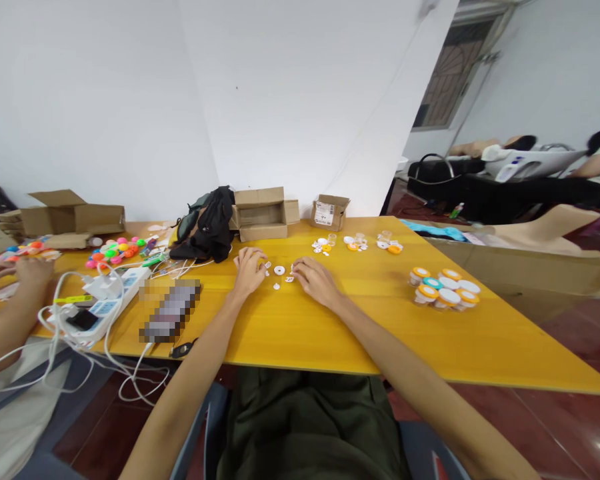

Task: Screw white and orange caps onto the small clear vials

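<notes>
My left hand rests low over the yellow table with curled fingers, a small white plastic piece at its fingertips. Opposite it, my right hand has its thumb and fingers drawn together at another small white piece, mostly hidden by the fingertips. Between both hands lies a round white disc with a dark centre. Closer to me is a smaller white part. A flat white piece with holes lies just below my right fingertips.
Clear jars with orange, white and teal lids stand grouped at right. Small parts and lids lie in piles behind. Left are a phone, a power strip with cables, a black bag, and another person's hand. An open carton stands behind.
</notes>
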`<state>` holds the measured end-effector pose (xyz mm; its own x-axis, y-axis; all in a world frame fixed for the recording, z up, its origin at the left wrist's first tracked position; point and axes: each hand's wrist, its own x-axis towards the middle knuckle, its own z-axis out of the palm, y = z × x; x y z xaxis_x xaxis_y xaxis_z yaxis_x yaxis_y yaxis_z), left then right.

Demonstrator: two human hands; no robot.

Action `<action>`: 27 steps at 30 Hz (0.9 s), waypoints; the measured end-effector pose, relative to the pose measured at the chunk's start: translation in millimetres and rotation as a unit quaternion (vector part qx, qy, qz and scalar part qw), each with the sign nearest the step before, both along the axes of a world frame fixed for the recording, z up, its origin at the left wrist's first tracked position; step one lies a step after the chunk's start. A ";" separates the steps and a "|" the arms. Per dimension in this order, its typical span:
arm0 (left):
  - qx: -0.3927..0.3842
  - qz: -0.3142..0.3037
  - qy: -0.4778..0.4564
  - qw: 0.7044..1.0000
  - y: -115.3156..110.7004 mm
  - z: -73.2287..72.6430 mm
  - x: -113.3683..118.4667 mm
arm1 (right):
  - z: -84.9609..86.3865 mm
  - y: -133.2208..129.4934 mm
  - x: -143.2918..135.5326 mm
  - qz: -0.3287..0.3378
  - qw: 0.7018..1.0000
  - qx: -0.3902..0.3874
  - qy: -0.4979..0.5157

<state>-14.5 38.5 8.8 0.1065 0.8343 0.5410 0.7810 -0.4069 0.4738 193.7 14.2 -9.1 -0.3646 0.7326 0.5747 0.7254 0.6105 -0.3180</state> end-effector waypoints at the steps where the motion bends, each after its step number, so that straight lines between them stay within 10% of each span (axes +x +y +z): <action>1: -0.001 0.005 -0.011 1.000 0.3 0.4 0.2 | 0.3 1.4 2.1 -0.012 1.000 -0.004 -0.001; 16: -0.033 0.026 -0.334 0.942 20.5 -1.0 -9.2 | 1.0 4.7 6.1 -0.017 0.998 -0.062 -0.028; 27: -0.077 0.008 -0.401 0.913 19.7 1.9 -11.7 | 6.3 6.0 -15.3 0.019 0.998 -0.047 0.035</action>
